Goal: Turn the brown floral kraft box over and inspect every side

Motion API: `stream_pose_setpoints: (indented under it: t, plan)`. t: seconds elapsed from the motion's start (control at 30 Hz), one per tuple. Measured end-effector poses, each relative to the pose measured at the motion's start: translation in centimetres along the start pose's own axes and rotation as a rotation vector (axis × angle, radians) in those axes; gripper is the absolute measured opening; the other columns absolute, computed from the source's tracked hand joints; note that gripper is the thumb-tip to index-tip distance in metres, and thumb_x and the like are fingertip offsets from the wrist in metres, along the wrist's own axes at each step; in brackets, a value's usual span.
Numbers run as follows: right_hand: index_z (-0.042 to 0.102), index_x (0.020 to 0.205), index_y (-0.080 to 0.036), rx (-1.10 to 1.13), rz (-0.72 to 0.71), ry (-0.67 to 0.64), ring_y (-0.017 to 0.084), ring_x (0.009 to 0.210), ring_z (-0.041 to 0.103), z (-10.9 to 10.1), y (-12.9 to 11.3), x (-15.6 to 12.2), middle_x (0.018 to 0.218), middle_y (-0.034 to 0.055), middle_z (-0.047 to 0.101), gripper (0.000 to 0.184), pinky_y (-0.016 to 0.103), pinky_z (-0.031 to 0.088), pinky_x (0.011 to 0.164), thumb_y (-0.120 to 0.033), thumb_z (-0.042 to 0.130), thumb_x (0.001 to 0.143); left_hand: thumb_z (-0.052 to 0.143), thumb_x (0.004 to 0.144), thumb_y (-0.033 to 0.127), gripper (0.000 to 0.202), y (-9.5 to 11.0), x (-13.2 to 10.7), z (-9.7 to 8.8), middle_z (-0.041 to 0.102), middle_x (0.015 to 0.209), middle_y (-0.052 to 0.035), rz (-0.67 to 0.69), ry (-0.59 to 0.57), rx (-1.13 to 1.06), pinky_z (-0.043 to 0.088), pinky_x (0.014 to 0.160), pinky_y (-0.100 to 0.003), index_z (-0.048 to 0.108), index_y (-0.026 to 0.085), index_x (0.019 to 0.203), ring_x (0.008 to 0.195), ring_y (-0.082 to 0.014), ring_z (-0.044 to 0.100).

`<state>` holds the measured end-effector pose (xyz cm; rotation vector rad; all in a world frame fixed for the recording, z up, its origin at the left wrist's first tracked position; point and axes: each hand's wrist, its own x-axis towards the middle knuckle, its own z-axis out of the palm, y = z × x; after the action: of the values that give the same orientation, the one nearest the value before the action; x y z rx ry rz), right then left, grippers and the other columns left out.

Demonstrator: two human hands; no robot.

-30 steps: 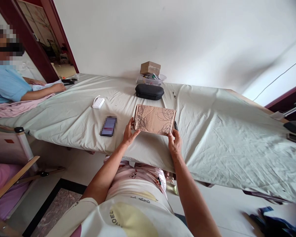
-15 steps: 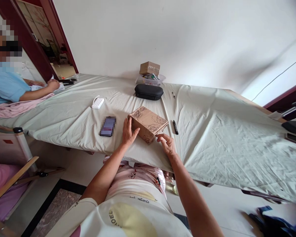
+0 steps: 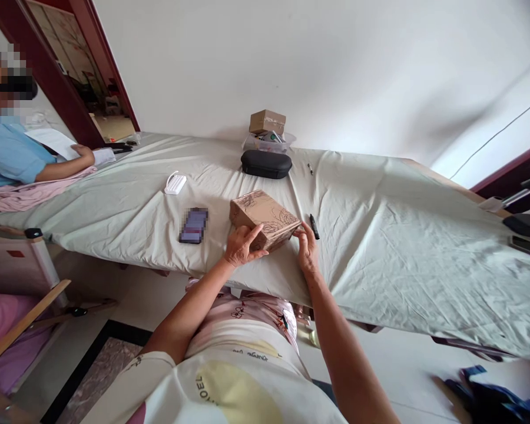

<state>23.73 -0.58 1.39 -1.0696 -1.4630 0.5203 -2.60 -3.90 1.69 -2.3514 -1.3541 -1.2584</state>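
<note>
A brown cardboard box (image 3: 267, 212) with dark scribbled loops on its top and sides sits near the table's front edge. My left hand (image 3: 242, 245) presses on its near side, the index finger reaching up to the top edge and the thumb lower down. At the box's right corner, my right hand (image 3: 308, 246) grips the edge with its fingertips; part of this grip is hidden. A black marker pen (image 3: 314, 227) lies just beyond my right fingers, on the cloth.
A phone (image 3: 193, 225) and a small white object (image 3: 175, 183) lie to the left. Behind the box are a black zip case (image 3: 265, 164), a clear plastic tub (image 3: 287, 141) topped by a small carton (image 3: 267, 121), and a thin pen (image 3: 310, 169). A person (image 3: 13, 147) holds papers at far left.
My left hand has slid right along the box's near side. My right hand has moved up to the right corner. At the left, the other person has lifted a white sheet.
</note>
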Motion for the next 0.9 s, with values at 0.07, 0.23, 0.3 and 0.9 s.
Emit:
stream_pose_setpoints:
  t: [0.07,0.23,0.3,0.9]
  plan:
    - [0.072,0.118,-0.021,-0.038,-0.005,0.05,0.024,0.081,0.07,-0.2,-0.5,-0.2,0.08,0.0044,0.071,0.061,0.042,0.057,0.088,-0.07,0.04,0.103,0.056,0.089,0.087,0.094,-0.3,0.0,-0.1,0.064,0.124,-0.015,-0.046,0.063,-0.048,0.056,0.104,-0.044,0.053,0.021,0.156,0.117,-0.0314,0.065]
    - [0.069,0.113,-0.021,-0.121,-0.145,0.12,0.024,0.082,0.068,-0.2,-1.5,-0.6,0.086,0.0055,0.069,0.047,0.041,0.056,0.081,-0.06,0.044,0.104,0.056,0.099,0.073,0.078,-0.5,0.0,0.2,0.054,0.147,-0.0204,-0.088,0.124,-0.171,0.05,0.118,-0.047,0.047,0.019,0.154,0.14,-0.0328,0.056]
    - [0.065,0.124,-0.022,-0.153,-0.26,0.147,0.027,0.098,0.069,-0.2,-1.9,-0.8,0.105,0.0105,0.07,0.044,0.046,0.057,0.088,-0.057,0.046,0.104,0.059,0.099,0.069,0.076,-0.4,0.0,0.4,0.051,0.151,-0.021,-0.093,0.121,-0.185,0.048,0.121,-0.049,0.045,0.019,0.154,0.144,-0.0337,0.054]
    - [0.07,0.12,-0.025,-0.239,-0.484,0.019,0.028,0.112,0.067,0.9,-2.3,-0.9,0.124,0.0132,0.065,0.023,0.045,0.064,0.085,-0.036,0.06,0.102,0.054,0.104,0.064,0.061,-0.8,0.2,1.0,0.052,0.155,-0.0194,-0.12,0.181,-0.293,0.045,0.125,-0.051,0.05,0.022,0.149,0.149,-0.0314,0.052]
